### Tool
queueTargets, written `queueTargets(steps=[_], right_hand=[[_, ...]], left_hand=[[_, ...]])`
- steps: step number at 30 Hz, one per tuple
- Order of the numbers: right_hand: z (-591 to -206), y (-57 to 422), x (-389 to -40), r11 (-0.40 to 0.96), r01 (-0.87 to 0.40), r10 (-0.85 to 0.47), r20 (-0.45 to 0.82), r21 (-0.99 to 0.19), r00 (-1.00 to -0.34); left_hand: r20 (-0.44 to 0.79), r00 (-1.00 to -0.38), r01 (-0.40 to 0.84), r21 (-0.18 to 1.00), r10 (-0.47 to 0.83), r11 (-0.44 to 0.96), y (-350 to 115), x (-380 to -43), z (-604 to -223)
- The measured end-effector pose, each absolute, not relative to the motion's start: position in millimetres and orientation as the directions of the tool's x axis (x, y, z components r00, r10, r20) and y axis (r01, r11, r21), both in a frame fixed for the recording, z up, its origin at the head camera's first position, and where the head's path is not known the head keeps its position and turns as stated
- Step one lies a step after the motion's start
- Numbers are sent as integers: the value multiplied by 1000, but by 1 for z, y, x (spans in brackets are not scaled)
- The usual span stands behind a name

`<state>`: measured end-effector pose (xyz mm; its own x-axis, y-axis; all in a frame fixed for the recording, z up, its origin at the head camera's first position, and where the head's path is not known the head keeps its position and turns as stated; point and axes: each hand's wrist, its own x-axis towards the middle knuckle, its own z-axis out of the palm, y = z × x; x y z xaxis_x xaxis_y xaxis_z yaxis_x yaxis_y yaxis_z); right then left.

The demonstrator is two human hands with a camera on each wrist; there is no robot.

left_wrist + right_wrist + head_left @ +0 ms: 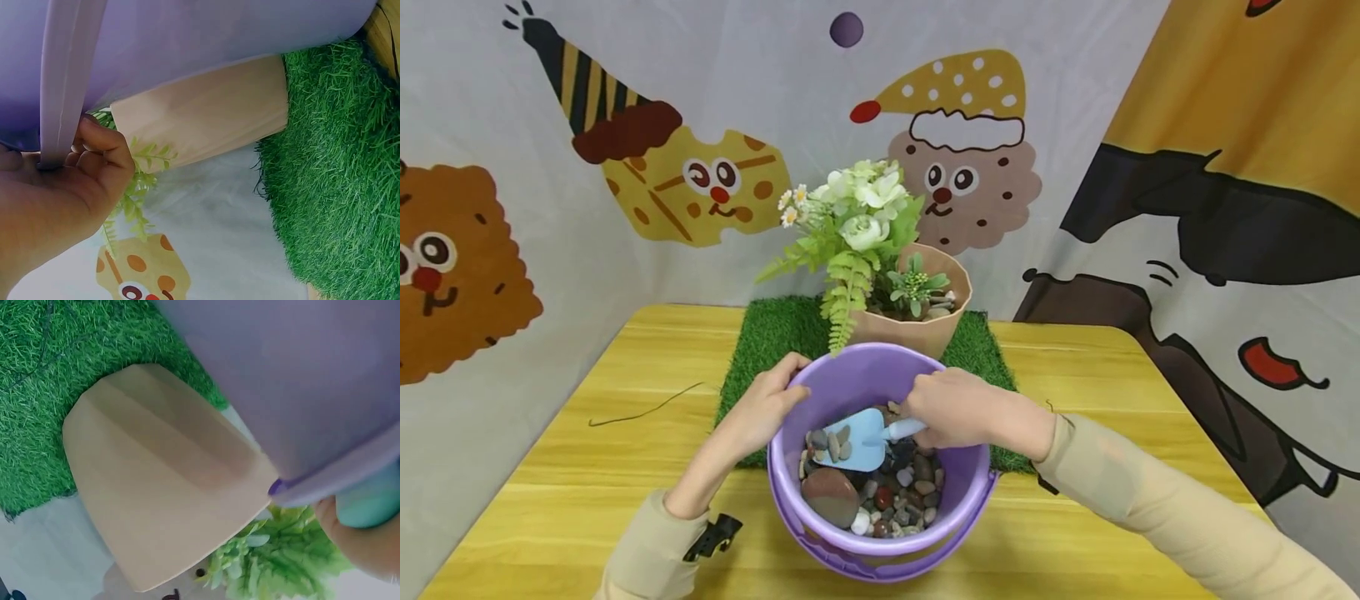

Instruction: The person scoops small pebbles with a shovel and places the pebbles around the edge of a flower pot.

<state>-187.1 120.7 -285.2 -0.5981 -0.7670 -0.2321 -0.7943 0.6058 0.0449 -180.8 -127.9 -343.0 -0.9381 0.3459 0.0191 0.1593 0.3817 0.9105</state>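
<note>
A purple bucket (874, 547) holds pebbles (901, 498) of several colours, with one large reddish-brown stone (830, 497) among them. My left hand (769, 404) grips the bucket's left rim, and the left wrist view shows its fingers curled by the rim and handle (67, 81). With my right hand (951, 408) I hold a light blue toy shovel (859, 442) by its handle inside the bucket. A few small stones (838, 443) lie on the shovel's blade, which points left. In the right wrist view the rim hides most of that hand.
Behind the bucket stands a beige pot (917, 333) with white flowers (865, 204) and green leaves, on a mat of artificial grass (782, 321). A thin dark wire (647, 410) lies on the wooden table (572, 467) at the left. A printed cloth (722, 83) hangs behind.
</note>
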Motion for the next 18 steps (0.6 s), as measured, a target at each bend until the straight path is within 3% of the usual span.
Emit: queueTargets(steps=[4, 18], right_hand=[[-277, 125, -189, 623, -780, -771, -218, -60, -599], [-266, 139, -183, 584, -808, -804, -184, -72, -565]], left_hand=[[2, -936, 144, 916, 353, 375, -128, -180, -341], [26, -941, 172, 894, 337, 413, -128, -179, -343]])
